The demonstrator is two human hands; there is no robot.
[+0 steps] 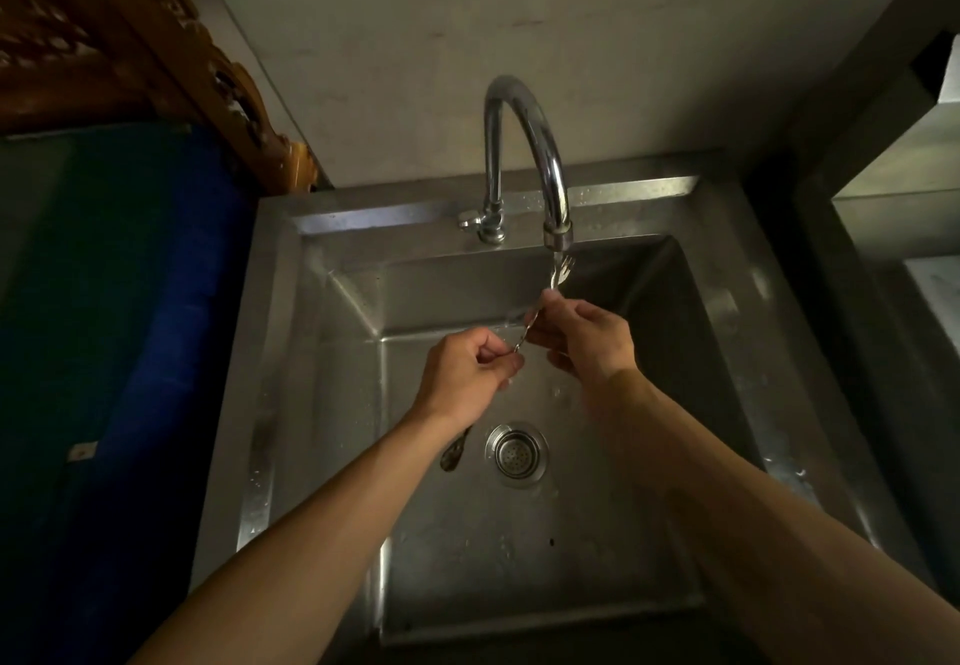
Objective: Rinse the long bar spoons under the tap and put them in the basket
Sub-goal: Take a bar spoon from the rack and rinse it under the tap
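Observation:
A long metal bar spoon (523, 332) runs slantwise between both hands over the steel sink (291, 352). Its forked end (560, 269) sticks up into the water running from the curved chrome tap (535, 134). My left hand (465, 378) pinches the twisted stem low down. My right hand (587, 339) grips the stem higher up, just under the fork. The spoon's bowl (453, 454) hangs out below my left wrist, near the drain. No basket is in view.
A round drain strainer (517, 454) sits in the sink floor. The tap handle (475, 221) is at the base of the spout. A blue surface (130, 300) lies left of the sink, carved wood (156, 40) above it. A steel counter (893, 207) stands right.

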